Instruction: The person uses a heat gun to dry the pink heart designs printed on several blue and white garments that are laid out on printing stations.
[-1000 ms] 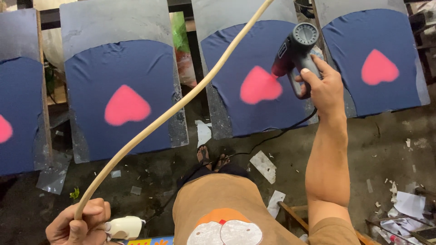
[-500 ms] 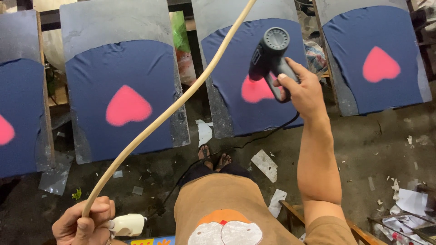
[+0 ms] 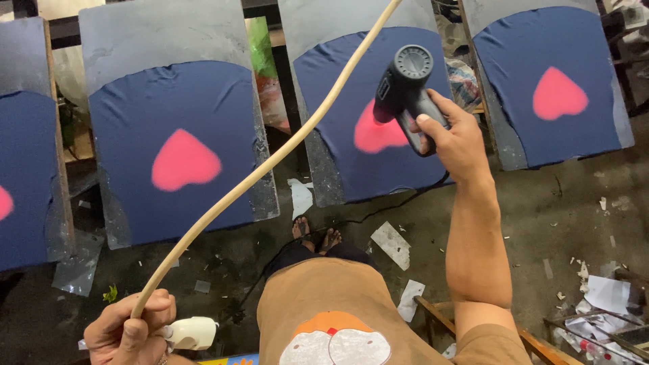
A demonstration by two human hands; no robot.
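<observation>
Four slanted grey boards in a row, each with dark navy cloth (image 3: 172, 135) stretched over it and bearing a pink heart print (image 3: 184, 161); cloth soft and thin, lying flat, probably easy to wrinkle if tugged, print possibly not yet dry, so best left untouched on the face

Running across from lower left to top centre, a long pale hose (image 3: 270, 165): bendy yet springy, holding a smooth curve, likely light, best gripped near its low end

Held up before the second board from the right, a black heat gun (image 3: 405, 84), nozzle toward the pink print (image 3: 375, 135) there; rigid plastic, probably moderate in weight, hot at the front, so taken by the handle only

Right hand (image 3: 454, 138) wrapped firm round that handle, thumb on top

Left hand (image 3: 128, 331) fisted tight round the hose end, a small white plastic fitting (image 3: 193, 332) sticking out just beside the knuckles
</observation>
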